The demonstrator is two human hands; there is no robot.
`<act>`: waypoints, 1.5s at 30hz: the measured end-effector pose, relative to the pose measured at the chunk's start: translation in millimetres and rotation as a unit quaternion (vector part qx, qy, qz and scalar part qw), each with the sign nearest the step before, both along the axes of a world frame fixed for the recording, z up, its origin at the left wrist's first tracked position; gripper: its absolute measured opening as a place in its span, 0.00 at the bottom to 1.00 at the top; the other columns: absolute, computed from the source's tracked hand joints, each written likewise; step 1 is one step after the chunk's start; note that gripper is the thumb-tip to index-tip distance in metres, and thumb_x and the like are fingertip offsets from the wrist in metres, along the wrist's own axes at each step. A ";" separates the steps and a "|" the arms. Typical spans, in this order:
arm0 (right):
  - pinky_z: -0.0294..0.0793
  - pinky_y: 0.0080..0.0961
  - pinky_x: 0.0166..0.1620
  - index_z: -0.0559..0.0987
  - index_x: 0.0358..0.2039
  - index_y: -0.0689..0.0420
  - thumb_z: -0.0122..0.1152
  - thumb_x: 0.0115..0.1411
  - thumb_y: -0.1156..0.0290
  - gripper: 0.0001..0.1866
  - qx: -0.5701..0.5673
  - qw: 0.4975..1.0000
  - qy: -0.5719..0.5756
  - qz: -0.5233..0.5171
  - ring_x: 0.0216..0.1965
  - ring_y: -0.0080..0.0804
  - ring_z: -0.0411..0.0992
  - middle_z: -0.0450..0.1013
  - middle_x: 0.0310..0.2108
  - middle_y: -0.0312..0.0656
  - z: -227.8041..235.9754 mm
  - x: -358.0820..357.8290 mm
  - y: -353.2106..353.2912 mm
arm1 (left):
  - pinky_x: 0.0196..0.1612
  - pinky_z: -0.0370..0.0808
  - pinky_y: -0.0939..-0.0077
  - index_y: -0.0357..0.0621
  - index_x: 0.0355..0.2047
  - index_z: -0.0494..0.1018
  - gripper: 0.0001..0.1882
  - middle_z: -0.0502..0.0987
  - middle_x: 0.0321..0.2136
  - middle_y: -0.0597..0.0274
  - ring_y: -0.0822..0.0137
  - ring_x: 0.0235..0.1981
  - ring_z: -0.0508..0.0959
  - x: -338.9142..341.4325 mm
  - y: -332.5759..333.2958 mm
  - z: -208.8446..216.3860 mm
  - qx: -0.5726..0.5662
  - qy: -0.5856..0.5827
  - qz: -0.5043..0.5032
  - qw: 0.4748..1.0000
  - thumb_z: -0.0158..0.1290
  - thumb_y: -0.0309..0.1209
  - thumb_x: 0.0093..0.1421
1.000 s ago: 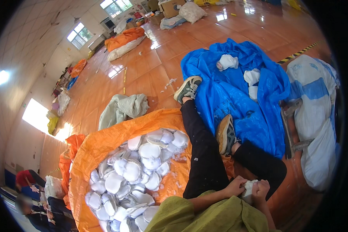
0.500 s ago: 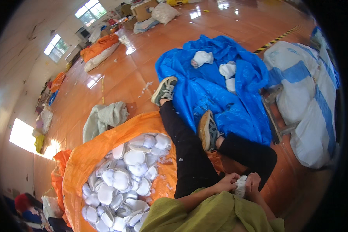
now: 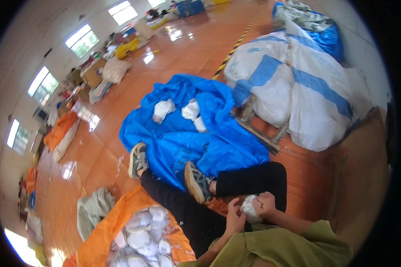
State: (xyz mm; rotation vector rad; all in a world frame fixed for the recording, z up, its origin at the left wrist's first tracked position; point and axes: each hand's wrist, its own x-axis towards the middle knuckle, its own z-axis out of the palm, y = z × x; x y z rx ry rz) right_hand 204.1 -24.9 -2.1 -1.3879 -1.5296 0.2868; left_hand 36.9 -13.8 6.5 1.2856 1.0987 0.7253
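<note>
Shiny orange-brown floor [image 3: 102,155] in here. White fabric bundle [image 3: 249,209] sits between both hands: right hand [image 3: 266,204] closed on its right side, left hand [image 3: 235,217] at its left edge, can't tell if pinching. Long axis unclear too.

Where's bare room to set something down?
Glossy orange floor lies open left of the crumpled blue plastic sheet; another patch separates the bent, black-trousered knee from blue-banded white woven sacking. The orange plastic sheet is crowded with white padded discs.
</note>
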 end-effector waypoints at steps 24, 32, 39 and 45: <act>0.61 0.37 0.31 0.72 0.21 0.54 0.54 0.57 0.63 0.11 -0.073 0.986 -0.025 0.148 0.25 0.44 0.67 0.68 0.21 0.43 19.3 7.0 1.8 | 0.22 0.62 0.87 0.39 0.45 0.70 0.20 0.72 0.26 0.71 0.80 0.21 0.67 -37.9 26.2 8.3 -0.313 -0.159 -0.163 0.922 0.54 0.43 0.61; 0.67 0.33 0.49 0.68 0.47 0.57 0.57 0.59 0.67 0.17 -0.156 0.981 0.112 0.007 0.48 0.39 0.67 0.68 0.48 0.44 40.8 3.6 12.5 | 0.47 0.71 0.77 0.38 0.54 0.66 0.25 0.73 0.45 0.63 0.72 0.44 0.73 -7.1 16.7 15.4 -0.162 -0.226 0.079 0.957 0.58 0.28 0.58; 0.73 0.28 0.47 0.55 0.61 0.59 0.53 0.64 0.49 0.35 -0.344 0.723 0.597 0.059 0.46 0.32 0.70 0.66 0.49 0.46 37.9 -4.9 6.0 | 0.42 0.71 0.82 0.39 0.51 0.64 0.24 0.72 0.41 0.65 0.76 0.39 0.71 0.9 12.5 23.7 -0.021 -0.114 0.060 0.991 0.59 0.20 0.55; 0.75 0.27 0.43 0.61 0.57 0.66 0.58 0.61 0.51 0.35 -0.345 0.712 0.609 0.049 0.44 0.31 0.73 0.69 0.48 0.47 18.0 -3.0 13.2 | 0.45 0.69 0.81 0.39 0.49 0.67 0.20 0.72 0.42 0.64 0.75 0.42 0.72 -0.1 15.1 19.4 -0.013 -0.145 -0.037 0.989 0.58 0.23 0.57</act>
